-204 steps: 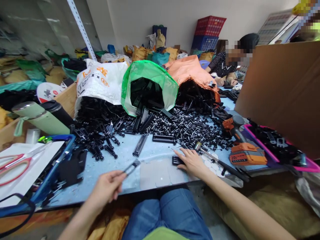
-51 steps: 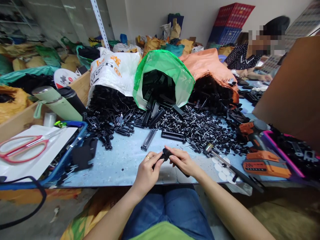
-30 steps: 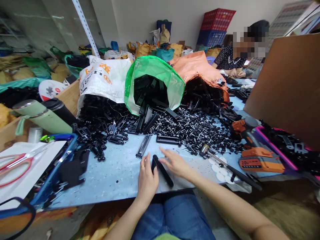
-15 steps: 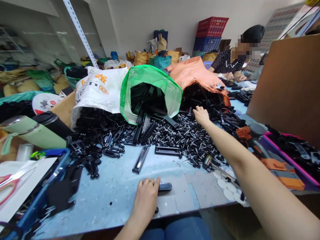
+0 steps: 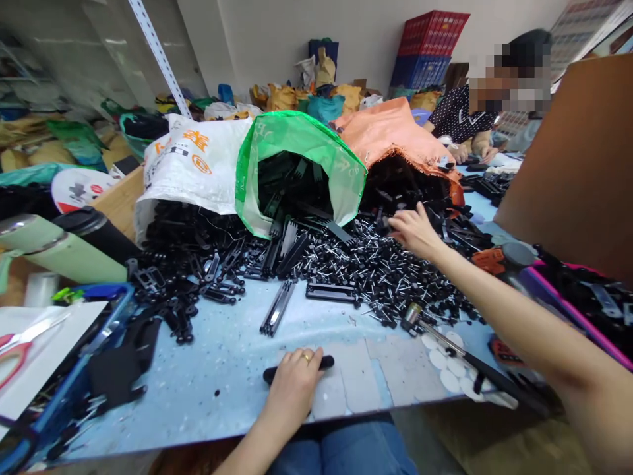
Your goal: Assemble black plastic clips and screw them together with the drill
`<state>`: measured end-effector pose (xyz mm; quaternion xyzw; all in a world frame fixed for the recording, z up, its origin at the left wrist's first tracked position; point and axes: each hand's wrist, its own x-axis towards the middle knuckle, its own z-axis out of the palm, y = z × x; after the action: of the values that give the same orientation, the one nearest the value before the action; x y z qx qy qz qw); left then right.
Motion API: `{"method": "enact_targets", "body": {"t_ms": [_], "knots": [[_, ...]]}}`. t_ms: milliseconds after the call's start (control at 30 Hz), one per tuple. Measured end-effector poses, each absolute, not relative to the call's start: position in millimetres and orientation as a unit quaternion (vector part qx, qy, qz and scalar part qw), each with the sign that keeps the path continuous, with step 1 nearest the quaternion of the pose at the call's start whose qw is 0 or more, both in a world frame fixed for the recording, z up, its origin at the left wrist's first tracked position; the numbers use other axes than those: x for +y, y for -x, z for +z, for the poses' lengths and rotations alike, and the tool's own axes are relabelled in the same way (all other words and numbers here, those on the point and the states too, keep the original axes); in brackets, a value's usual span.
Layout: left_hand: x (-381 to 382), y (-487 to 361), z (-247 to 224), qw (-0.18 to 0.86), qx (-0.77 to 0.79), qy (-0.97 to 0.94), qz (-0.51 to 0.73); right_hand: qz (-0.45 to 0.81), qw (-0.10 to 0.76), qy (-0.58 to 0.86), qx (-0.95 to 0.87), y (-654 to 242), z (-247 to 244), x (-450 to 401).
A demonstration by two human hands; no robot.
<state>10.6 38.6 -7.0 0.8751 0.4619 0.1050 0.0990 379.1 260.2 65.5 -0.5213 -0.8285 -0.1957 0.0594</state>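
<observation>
At the table's front edge, my left hand (image 5: 295, 379) is closed over a long black plastic bar (image 5: 326, 362); its two rounded ends stick out on either side. My right hand (image 5: 415, 231) reaches far forward to the mouth of the orange sack (image 5: 378, 132). Its fingertips pinch a small black part (image 5: 382, 223), slightly blurred. Below that hand spreads a heap of black-headed metal pins (image 5: 356, 264). Two grooved black-and-grey bars, one slanted (image 5: 277, 309) and one lying crosswise (image 5: 331, 292), rest between the heap and my left hand.
A hammer (image 5: 410, 316) lies at the right beside white discs (image 5: 448, 379). Green (image 5: 301, 119) and white (image 5: 192, 165) sacks spill black parts. On the left are a blue tray (image 5: 64, 396), scissors (image 5: 30, 340) and a green flask (image 5: 74, 254). A co-worker (image 5: 457, 115) sits behind a cardboard box (image 5: 568, 152).
The bar under my left hand showed a grey face and now shows a smooth black one. My right hand has lifted a small black part from the pile's back edge.
</observation>
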Motion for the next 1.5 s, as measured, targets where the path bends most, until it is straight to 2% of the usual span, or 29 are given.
{"method": "enact_targets", "body": {"t_ms": [167,233,333,500,767,1200,1367,1500], "knots": [[38.6,-8.6,-3.9,0.166,0.462,-0.865,0.105,0.044,0.008,0.29,-0.956,-278.5,50.1,101.2],[39.0,-8.3,-0.2,0.19,0.448,-0.868,0.101,0.085,-0.003,0.27,-0.959,-253.9,31.3,56.8],[36.1,-10.8,9.1,0.203,0.439,-0.871,0.089,0.098,-0.023,0.313,-0.944,-238.0,9.8,27.2],[26.7,-17.2,18.6,0.195,0.461,-0.861,0.088,0.081,-0.018,0.398,-0.914,-230.0,13.0,20.2],[28.7,-11.5,12.5,0.204,0.423,-0.877,0.101,0.091,0.002,0.403,-0.911,-225.3,12.7,4.1],[22.7,-5.4,-1.8,0.164,0.416,-0.875,0.184,-0.042,0.062,0.43,-0.9,-208.6,29.7,1.2],[19.7,-3.0,-0.6,0.17,0.417,-0.875,0.177,-0.036,0.054,0.419,-0.906,-211.2,31.9,3.5],[29.2,-10.2,4.8,0.183,0.396,-0.889,0.136,0.018,0.069,0.424,-0.903,-225.4,15.3,7.5]]}}
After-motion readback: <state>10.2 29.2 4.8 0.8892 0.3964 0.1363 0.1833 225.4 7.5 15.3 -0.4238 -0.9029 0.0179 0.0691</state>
